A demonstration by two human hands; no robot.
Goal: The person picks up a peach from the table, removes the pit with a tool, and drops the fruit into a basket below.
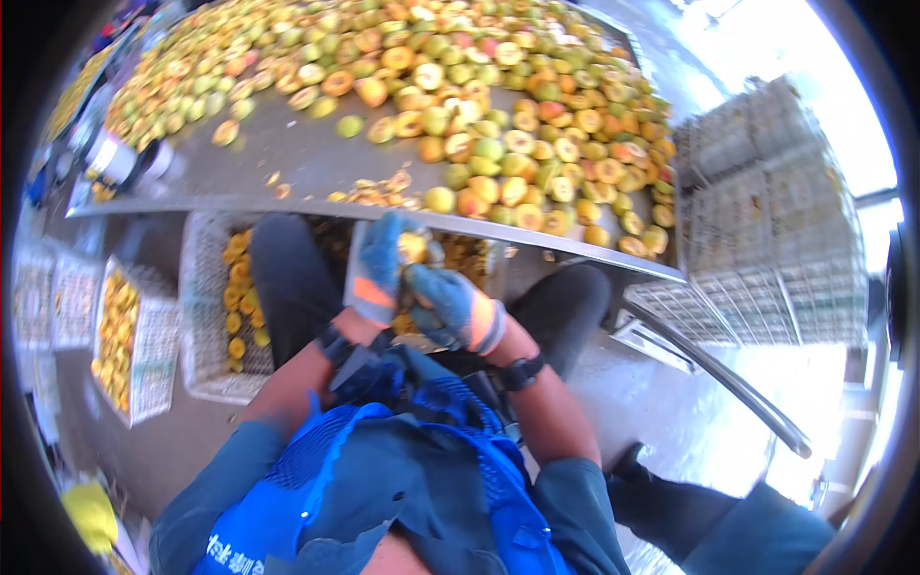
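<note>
Metal table (259, 158) beyond; fruit (413, 247) partly hidden in gloved hands (381, 261)

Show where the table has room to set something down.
The table is bare between the white containers, the fruit behind and the front rim. Right and far sides are crowded; scraps lie near the rim.

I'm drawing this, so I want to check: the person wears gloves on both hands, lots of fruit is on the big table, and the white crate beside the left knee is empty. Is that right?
Not quite: the white crate beside the left knee has yellow fruit pieces in it, as the head view shows. The gloves and the big table with lots of fruit are right.
</note>
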